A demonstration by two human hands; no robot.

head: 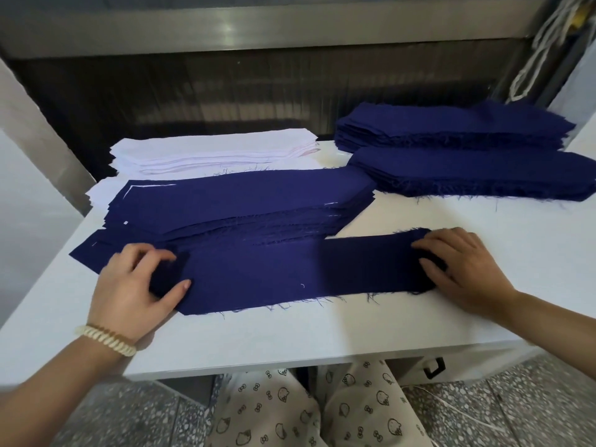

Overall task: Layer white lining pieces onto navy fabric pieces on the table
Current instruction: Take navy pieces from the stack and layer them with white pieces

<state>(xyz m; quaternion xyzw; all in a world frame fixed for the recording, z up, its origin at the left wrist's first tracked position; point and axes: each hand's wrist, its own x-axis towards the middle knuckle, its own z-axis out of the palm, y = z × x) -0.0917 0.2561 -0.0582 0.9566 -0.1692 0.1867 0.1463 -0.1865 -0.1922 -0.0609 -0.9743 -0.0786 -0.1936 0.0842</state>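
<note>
Head view: left hand (135, 285) and right hand (464, 266) fingers pinch opposite ends of long navy fabric strip (274, 275) on near white surface (322, 330).

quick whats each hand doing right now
Left hand: grip closed on the left end of the front navy piece.
Right hand: grip closed on that piece's right end.
</note>
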